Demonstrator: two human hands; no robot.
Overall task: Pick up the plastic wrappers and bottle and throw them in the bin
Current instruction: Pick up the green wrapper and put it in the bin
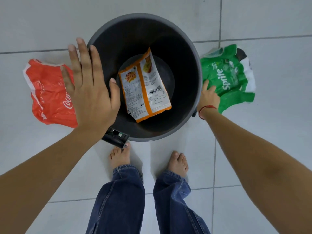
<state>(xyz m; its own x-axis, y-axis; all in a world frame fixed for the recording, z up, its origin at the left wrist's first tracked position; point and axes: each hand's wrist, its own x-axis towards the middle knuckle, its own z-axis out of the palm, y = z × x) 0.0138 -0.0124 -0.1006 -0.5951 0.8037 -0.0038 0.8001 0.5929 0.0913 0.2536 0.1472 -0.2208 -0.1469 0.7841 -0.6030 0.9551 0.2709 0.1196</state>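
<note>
A round dark grey bin (pixel 190 48) stands on the tiled floor with an orange and white snack wrapper (pixel 143 88) lying inside it. Left of the bin lies a crumpled red Coca-Cola wrapper (pixel 49 92). My left hand (pixel 89 88) hovers flat with fingers spread, above the bin's left rim and part of the red wrapper, holding nothing. Right of the bin lies a green Sprite wrapper (pixel 228 76). My right hand (pixel 210 97) reaches down to the green wrapper's left edge and touches it; whether the fingers grip it cannot be told. No bottle is visible.
My bare feet (pixel 179 162) and blue jeans stand just in front of the bin. A black pedal part (pixel 114 137) sticks out at the bin's near left. Pale grey floor tiles (pixel 270 22) surround everything.
</note>
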